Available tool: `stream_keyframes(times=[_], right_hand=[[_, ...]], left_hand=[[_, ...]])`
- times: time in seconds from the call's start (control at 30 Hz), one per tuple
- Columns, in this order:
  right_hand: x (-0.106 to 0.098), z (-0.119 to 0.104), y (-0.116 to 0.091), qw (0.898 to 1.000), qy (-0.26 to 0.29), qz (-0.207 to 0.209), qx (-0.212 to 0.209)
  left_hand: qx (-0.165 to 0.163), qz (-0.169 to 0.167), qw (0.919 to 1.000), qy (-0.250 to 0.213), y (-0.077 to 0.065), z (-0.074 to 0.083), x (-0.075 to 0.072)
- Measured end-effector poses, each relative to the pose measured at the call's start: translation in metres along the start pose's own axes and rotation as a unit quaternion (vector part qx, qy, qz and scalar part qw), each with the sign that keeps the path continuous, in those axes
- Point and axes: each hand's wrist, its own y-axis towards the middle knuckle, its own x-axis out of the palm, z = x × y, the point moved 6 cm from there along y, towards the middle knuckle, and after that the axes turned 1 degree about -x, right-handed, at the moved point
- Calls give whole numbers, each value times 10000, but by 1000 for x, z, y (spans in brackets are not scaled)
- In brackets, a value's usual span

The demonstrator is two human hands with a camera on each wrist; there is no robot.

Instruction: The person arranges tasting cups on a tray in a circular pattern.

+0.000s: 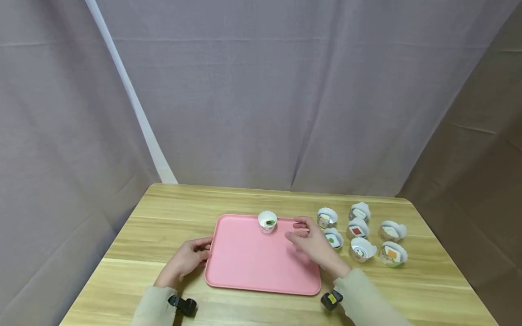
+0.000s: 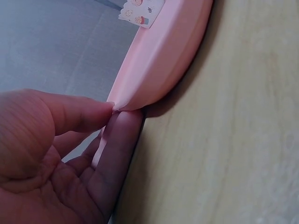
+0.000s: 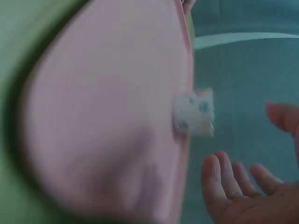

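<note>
A pink tray (image 1: 261, 262) lies on the wooden table. Its left rim is pinched between the thumb and fingers of my left hand (image 1: 187, 258), and the left wrist view shows that hand (image 2: 56, 135) close up. Near the tray's back edge stands a small white paper cup (image 1: 267, 222) with a dark green bit inside; its printed side shows as a blurred cup (image 3: 192, 113) in the right wrist view. Over the right part of the tray is my right hand (image 1: 316, 244), fingers apart and holding nothing. The cup is to the left of its fingertips, not touched.
Several similar paper cups stand on the table right of the tray, among them one with a red square (image 1: 357, 228), one with an orange piece (image 1: 393, 254) and one with a green piece (image 1: 333, 238). Grey curtains (image 1: 244, 99) hang behind the table (image 1: 191, 199).
</note>
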Motion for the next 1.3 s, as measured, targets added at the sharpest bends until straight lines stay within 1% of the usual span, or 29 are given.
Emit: stream_keyframes(times=[0.07, 0.13, 0.27, 0.33, 0.4, 0.53, 0.7, 0.83, 1.0, 1.17, 1.3], right_hand=[[-18, -4, -10, 9990, -302, 16, -324], [-37, -4, -18, 9966, -589, 123, -555], [-71, 0, -33, 9897, -1131, 388, -782], [-85, 2, -40, 9846, -1397, 556, -889], [-98, 3, -45, 9792, -1668, 688, -931], [-117, 6, -54, 9703, -2044, 881, -951], [-139, 12, -59, 9626, -2270, 1125, -960], [-152, 18, -57, 9586, -2486, 1138, -796], [-160, 29, -52, 9532, -2777, 1055, -559], [-162, 39, -50, 9464, -2960, 1175, -536], [-161, 41, -51, 9489, -2854, 1197, -619]], left_hand=[[-7, -31, 10000, -65, -1, 0, 0], [-20, -55, 9999, -98, 0, 0, 1], [-58, -71, 9999, -133, 0, -3, 0], [-54, -68, 9999, -136, -1, -4, 0], [-56, -55, 9999, -121, -2, -4, 0], [-107, -15, 9999, -85, -4, -3, 0], [-163, 1, 9999, -56, -4, -2, -1], [-120, -39, 9999, -110, -4, -1, -1], [-62, -70, 9998, -179, -3, -1, 0], [-104, -55, 9998, -157, -3, -2, -1], [-123, -54, 9998, -155, -3, -2, -1]])
